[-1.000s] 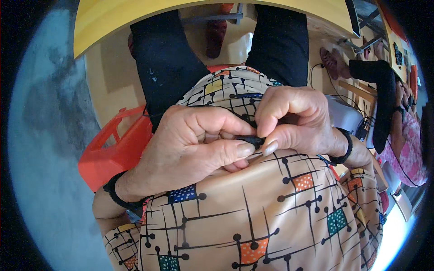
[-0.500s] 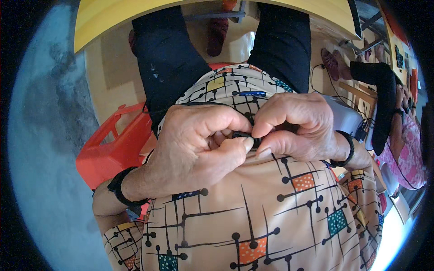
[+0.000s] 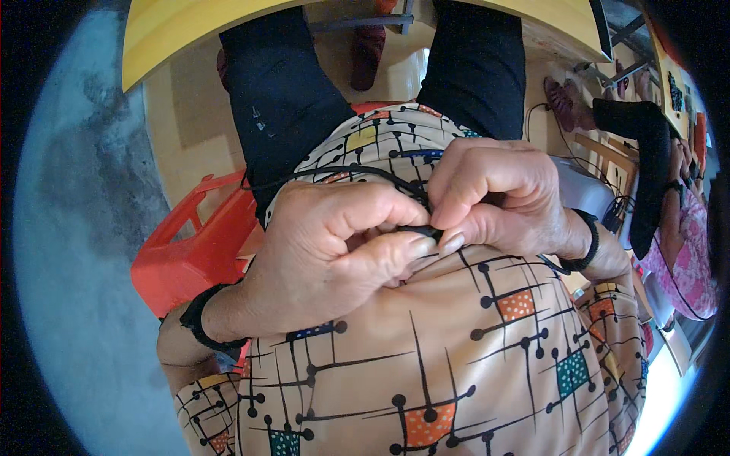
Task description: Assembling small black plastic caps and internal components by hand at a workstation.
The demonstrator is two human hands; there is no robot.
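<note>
My left hand (image 3: 327, 247) and my right hand (image 3: 506, 194) meet in front of the patterned shirt (image 3: 426, 357). Both are closed, thumb against fingertips, in a pinch. Between them is a small black piece (image 3: 417, 230), mostly covered by the fingers, so I cannot make out its kind. A thin black cable (image 3: 334, 170) arcs over my left hand and drops toward the fingertips of both hands; whether it joins the black piece is hidden. Each wrist wears a black band.
An orange-red plastic stool (image 3: 190, 251) stands at my left. Ahead, the yellow table edge (image 3: 365, 14) curves over my black-trousered legs. To the right are a wooden chair frame, loose cables (image 3: 601, 182) and another person in pink (image 3: 684, 258), seated.
My right hand has moved slightly up, and its fingertips have closed in on the black piece. The black cable now arches higher above my left hand.
</note>
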